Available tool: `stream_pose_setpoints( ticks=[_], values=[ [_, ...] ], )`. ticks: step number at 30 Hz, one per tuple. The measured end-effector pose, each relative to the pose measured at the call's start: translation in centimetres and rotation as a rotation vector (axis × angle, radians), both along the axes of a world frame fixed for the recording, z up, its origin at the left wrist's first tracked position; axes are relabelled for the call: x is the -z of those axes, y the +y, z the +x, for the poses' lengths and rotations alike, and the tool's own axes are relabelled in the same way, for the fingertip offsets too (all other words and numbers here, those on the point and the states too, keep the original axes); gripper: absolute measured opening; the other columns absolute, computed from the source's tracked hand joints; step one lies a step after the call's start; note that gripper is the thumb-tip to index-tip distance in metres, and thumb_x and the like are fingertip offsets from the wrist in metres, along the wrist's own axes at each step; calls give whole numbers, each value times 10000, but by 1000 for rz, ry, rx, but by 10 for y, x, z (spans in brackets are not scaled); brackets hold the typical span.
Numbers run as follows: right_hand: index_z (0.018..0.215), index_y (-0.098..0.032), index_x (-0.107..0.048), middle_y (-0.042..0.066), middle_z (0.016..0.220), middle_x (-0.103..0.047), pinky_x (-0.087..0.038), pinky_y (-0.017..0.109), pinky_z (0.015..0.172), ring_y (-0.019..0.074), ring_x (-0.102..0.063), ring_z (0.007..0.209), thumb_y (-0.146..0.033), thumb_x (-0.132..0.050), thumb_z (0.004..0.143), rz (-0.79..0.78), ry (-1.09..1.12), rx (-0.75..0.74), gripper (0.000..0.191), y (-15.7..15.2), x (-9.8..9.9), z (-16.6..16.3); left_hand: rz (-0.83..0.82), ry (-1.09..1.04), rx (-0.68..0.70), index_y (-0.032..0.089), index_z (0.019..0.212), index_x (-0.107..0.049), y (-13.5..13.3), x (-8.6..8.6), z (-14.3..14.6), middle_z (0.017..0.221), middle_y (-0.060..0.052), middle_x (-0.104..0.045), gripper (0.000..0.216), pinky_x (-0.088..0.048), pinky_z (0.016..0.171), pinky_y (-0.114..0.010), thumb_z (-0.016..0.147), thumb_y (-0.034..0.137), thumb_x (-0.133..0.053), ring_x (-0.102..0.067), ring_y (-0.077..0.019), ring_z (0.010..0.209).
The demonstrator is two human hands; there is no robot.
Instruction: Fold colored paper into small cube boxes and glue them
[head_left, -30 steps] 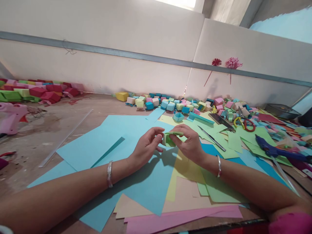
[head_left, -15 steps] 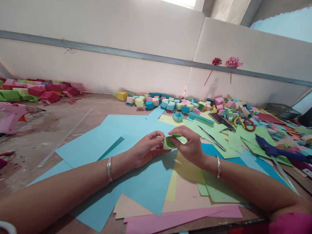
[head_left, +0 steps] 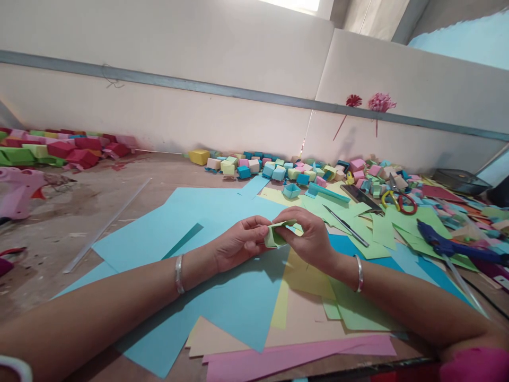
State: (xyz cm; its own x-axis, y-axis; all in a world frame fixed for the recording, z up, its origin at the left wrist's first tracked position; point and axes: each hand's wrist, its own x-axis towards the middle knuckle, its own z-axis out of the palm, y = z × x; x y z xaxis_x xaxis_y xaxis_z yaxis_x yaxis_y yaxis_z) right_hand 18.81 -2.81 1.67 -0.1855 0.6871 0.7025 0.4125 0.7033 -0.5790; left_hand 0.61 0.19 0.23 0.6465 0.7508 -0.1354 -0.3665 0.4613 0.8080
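Observation:
Both of my hands pinch one small folded piece of light green paper (head_left: pixel 275 235) just above the sheets in the middle of the table. My left hand (head_left: pixel 238 243) grips its left side with curled fingers. My right hand (head_left: pixel 308 237) closes on its right side and top edge. A silver bangle sits on each wrist. Under the hands lie large light blue sheets (head_left: pixel 167 233), with yellow, green, tan and pink sheets (head_left: pixel 302 313) overlapping nearer me.
Several small folded paper boxes (head_left: pixel 278 170) are heaped along the back wall, and red and green ones (head_left: pixel 59 148) at the far left. Scissors (head_left: pixel 397 200), a blue glue gun (head_left: pixel 441 244), a pen (head_left: pixel 345 225), a pink glue gun (head_left: pixel 18 191) and a clear ruler (head_left: pixel 105 225) lie around.
My hands have sunk slightly toward the table and drawn closer together. The green paper has been pressed from a boxy shape into a flatter, pointed fold.

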Motion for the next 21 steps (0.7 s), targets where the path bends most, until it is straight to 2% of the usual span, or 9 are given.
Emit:
stream_pose_setpoints(
  ticks=[4, 9, 13, 17, 21],
  values=[
    [934, -238, -660, 15, 879, -675, -507, 309, 732, 160, -613, 833, -87, -599, 782, 2, 3, -22, 223, -2, -3, 0, 0, -6, -12, 184, 880, -682, 0, -3, 0, 863, -20, -677, 261, -522, 759, -243, 655, 187, -816, -645, -139, 838],
    [904, -244, -660, 13, 876, -674, -501, 305, 694, 167, -611, 842, -135, -643, 759, -48, 17, -11, 182, -3, -5, -1, 61, 11, -2, 162, 814, -679, 1, -3, -1, 775, -15, -668, 206, -512, 736, -244, 659, 197, -811, -632, -127, 761],
    [1070, -247, -628, 15, 899, -685, -489, 289, 664, 159, -616, 812, -147, -669, 734, -157, 52, -13, 352, -4, -5, -1, 78, 1, 4, 161, 819, -678, 2, -1, 0, 784, -16, -674, 240, -500, 723, -236, 638, 212, -826, -633, -126, 761],
    [854, -238, -682, 15, 859, -662, -470, 280, 651, 157, -591, 801, -110, -670, 708, -112, -15, -11, 194, -5, -7, -1, 72, 24, 13, 156, 828, -672, 1, -1, 0, 843, -36, -692, 285, -491, 717, -243, 612, 225, -845, -640, -138, 782],
    [825, -254, -703, -2, 777, -636, -447, 268, 600, 148, -561, 733, -107, -675, 694, -110, -14, -8, 199, -4, -7, -1, 74, 55, 28, 159, 839, -667, 0, -1, 0, 807, -30, -685, 290, -481, 673, -246, 616, 221, -841, -633, -133, 729]
  ],
)
